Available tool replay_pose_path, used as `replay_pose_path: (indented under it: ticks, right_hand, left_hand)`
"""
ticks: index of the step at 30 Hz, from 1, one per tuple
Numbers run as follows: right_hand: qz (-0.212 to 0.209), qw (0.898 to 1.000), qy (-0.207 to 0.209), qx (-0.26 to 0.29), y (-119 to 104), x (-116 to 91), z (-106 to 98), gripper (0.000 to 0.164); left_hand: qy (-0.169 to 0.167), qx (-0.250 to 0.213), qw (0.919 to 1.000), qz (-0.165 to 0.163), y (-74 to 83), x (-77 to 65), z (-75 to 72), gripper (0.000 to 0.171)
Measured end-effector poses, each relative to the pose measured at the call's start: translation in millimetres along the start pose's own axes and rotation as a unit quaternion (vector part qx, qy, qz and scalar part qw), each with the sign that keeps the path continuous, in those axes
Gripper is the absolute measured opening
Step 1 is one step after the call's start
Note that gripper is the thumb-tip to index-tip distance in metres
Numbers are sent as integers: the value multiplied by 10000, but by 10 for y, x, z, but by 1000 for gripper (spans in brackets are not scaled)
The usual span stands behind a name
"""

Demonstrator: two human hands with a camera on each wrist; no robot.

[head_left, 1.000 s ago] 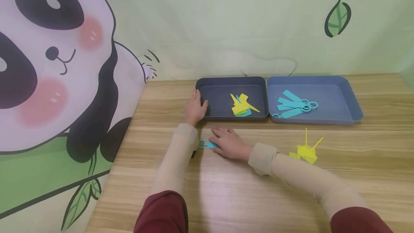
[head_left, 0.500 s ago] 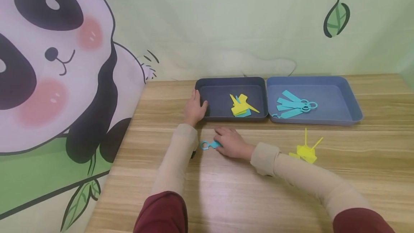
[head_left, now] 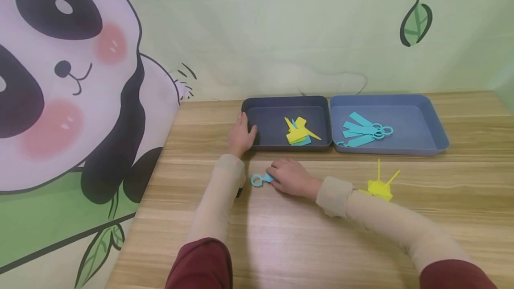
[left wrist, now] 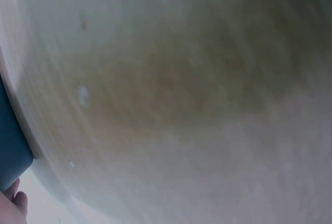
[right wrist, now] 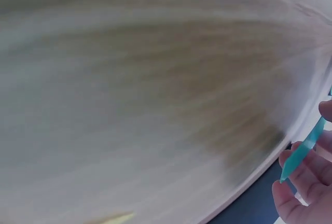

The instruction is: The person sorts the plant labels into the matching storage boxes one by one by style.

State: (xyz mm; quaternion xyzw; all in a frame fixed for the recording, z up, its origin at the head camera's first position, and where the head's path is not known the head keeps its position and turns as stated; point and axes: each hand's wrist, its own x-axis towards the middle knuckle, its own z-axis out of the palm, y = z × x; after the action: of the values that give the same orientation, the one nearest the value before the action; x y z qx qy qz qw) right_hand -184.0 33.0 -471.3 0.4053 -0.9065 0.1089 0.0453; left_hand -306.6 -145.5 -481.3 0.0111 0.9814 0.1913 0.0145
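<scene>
In the head view my right hand (head_left: 294, 177) pinches a turquoise plastic tag (head_left: 257, 180) whose ring end points left. The right wrist view shows the flat pointed end of this turquoise tag (right wrist: 301, 154) lying across the fingers, the thumb against it. My left hand (head_left: 241, 135) rests with fairly straight fingers on the left rim of a dark navy tray (head_left: 265, 113). Yellow T-shaped tags (head_left: 298, 134) and a turquoise piece (head_left: 304, 141) lie in that tray. Several turquoise ring tags (head_left: 363, 130) are inside the blue tray (head_left: 417, 124) beside it.
A small pile of yellow tags (head_left: 379, 188) lies on the wooden table (head_left: 305, 244), partly behind the right sleeve. Both trays stand side by side near the back wall, which carries a panda print (head_left: 72, 70). A small black object (head_left: 239, 191) shows by the left sleeve.
My right hand has drawn slightly right with the turquoise tag, its fingers curling more, and more of the ring end shows. The left hand has stayed on the dark tray.
</scene>
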Motion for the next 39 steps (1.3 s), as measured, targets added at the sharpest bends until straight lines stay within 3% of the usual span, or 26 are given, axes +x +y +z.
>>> replay_pose_path:
  ticks: [5,13,26,39]
  right_hand:
    - [-130,9993,351,-64,55,-50,-31,18]
    - [74,9985,528,-86,193,-135,-109,23]
    - [-137,9834,1647,-752,480,-242,-141,18]
    - [200,9871,1434,-687,753,-375,-341,19]
  left_hand:
    - [-8,17,10000,-3,8,-9,-8,65]
    - [-88,73,9999,28,19,-19,-29,65]
    - [-121,158,9998,11,11,-10,-20,65]
    - [-47,89,9999,90,-1,-3,-17,65]
